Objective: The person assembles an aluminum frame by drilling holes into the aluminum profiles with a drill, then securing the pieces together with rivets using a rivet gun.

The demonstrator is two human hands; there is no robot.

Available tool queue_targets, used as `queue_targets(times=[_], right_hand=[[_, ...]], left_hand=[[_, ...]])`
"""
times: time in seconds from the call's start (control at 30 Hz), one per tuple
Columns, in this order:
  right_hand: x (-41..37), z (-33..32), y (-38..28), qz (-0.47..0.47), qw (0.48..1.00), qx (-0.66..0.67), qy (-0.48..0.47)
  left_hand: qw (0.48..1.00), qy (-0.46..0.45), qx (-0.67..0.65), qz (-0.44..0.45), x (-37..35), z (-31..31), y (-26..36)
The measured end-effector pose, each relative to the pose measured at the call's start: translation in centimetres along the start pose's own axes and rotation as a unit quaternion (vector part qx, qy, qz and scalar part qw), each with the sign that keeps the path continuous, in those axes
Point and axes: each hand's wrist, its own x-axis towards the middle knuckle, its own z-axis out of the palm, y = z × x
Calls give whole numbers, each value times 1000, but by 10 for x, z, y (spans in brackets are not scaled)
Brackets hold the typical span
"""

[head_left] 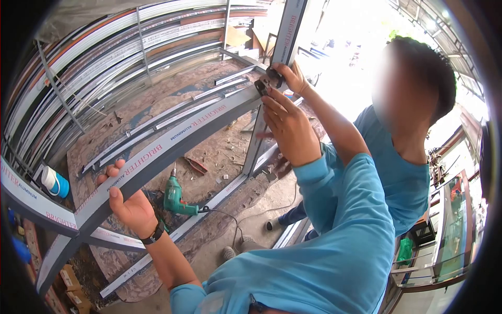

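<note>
The wearer's left hand [130, 209] is closed on a long aluminium bar [178, 133] towards its lower end, thumb on the near side, fingers over the far edge. The right hand [294, 76] is at the bar's upper end, fingers bent beside a black fitting [261, 88] where the bar meets an upright bar [287, 39]; whether that grip is on the fitting or on the upright cannot be told. Just below it, a co-worker's hand [287, 123] has its fingertips at the same joint.

Primary hazard: with two people's fingers at one joint, an uncoordinated shift of either bar could pinch them. Secondary: the left grip lies well apart from the joint, so uneven support could let the bar twist and misalign the fitting.

Beneath, on the tabletop [89, 196], lie a green drill [175, 196], red-handled pliers [195, 166] and scattered scraps. A dropped bar would likely strike the drill or scuff its printed face. The drill's cord [235, 219] hangs off the edge; a snagged foot could drag the drill down.
</note>
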Motion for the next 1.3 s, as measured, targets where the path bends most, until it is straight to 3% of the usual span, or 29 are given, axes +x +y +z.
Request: queue_targets(times=[0.2,0.27,0.43,0.57,0.67,0.77,0.87,0.97,1.07,1.17,1.3], right_hand=[[0,24,-28,-43,997,65,17],[-3,19,-35,-22,998,53,5],[-5,-7,-36,143,979,-105,-97],[1,-15,-42,215,956,-131,-153],[-3,-13,-38,195,966,-122,-119],[4,-17,-43,233,947,-149,-162],[5,-8,-17,172,975,-27,-137],[1,-8,-18,187,974,7,-129],[-9,-17,-44,183,964,-100,-162],[-10,-11,-26,198,968,-85,-131],[-9,-13,-49,199,962,-96,-158]], left_hand=[[999,-35,-14,8,2,-12,9],[1000,-10,1,11,1,-10,11],[1000,4,6,9,1,-8,11],[1000,-6,18,3,1,-8,15],[1000,3,30,6,-3,-3,10],[1000,-7,25,15,0,-6,11],[1000,-14,23,11,-3,-5,13],[1000,-10,20,7,-3,-7,15],[1000,-17,17,10,-4,-6,17],[1000,-18,19,9,-5,-5,18],[999,-9,42,4,-6,-2,20]])
